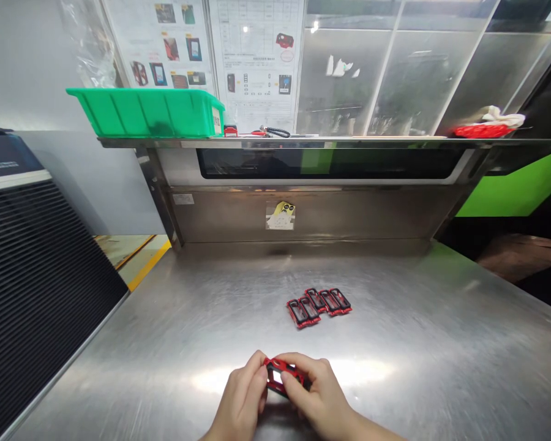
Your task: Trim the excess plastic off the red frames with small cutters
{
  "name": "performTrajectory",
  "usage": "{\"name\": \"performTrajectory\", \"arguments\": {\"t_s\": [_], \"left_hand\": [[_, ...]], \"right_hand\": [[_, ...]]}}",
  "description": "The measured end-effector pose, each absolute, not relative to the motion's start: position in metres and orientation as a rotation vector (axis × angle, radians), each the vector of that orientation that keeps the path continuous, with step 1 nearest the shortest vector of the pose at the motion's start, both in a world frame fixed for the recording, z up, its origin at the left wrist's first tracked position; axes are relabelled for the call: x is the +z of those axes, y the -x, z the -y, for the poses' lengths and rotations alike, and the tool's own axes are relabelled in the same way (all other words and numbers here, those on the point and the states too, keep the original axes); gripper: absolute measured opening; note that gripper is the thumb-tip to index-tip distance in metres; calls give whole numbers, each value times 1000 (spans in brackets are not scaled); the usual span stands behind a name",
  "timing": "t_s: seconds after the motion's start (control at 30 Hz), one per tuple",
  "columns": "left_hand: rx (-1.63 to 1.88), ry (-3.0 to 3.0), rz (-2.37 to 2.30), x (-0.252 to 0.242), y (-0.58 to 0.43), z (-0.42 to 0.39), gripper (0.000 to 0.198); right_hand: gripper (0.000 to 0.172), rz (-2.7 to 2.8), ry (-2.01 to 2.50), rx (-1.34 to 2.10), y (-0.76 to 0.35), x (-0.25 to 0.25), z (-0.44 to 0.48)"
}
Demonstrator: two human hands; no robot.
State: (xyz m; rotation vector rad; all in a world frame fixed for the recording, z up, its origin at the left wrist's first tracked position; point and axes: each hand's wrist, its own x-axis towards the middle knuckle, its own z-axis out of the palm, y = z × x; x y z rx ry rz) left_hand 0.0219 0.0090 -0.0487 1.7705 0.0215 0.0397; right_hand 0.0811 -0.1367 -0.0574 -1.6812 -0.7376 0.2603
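Between my two hands, just above the metal table (165, 361), is a small red-and-black frame (275, 375) with an open middle. My left hand (245, 392) is closed on its left end, thumb and fingers pinching the edge. On the right end, my right hand (314, 392) grips it with the thumb laid across the front and the fingers behind. Parts of the frame are covered by my fingers. Farther up the table lie several similar red-and-black frames (316, 300), side by side and partly overlapping.
A metal shelf (349, 144) crosses the back, carrying a green bin (147, 113) at left, a small tool with black handles (275, 131), and a red-and-white bundle (489, 125) at right. Printed sheets (257, 67) hang behind. A black ribbed panel (41, 294) borders the left side.
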Motion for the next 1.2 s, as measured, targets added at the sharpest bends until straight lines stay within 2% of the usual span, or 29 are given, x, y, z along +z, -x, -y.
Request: {"name": "performTrajectory", "arguments": {"t_s": [0.37,0.63,0.9,1.1,1.2], "left_hand": [[139,-1838,5,-53,-22,-10,41],[93,-1745,-108,-47,-25,-9,45],[120,-1783,-154,-58,-29,-14,52],[106,-1661,-173,-54,-32,-14,51],[110,-1641,-126,-50,-28,-10,53]], "right_hand": [[26,735,1731,223,-80,-58,137],[47,616,1620,443,-82,-63,135],[54,644,1655,442,-82,-61,134],[69,577,1607,494,-83,-64,135],[70,510,1534,579,-84,-69,134]]}}
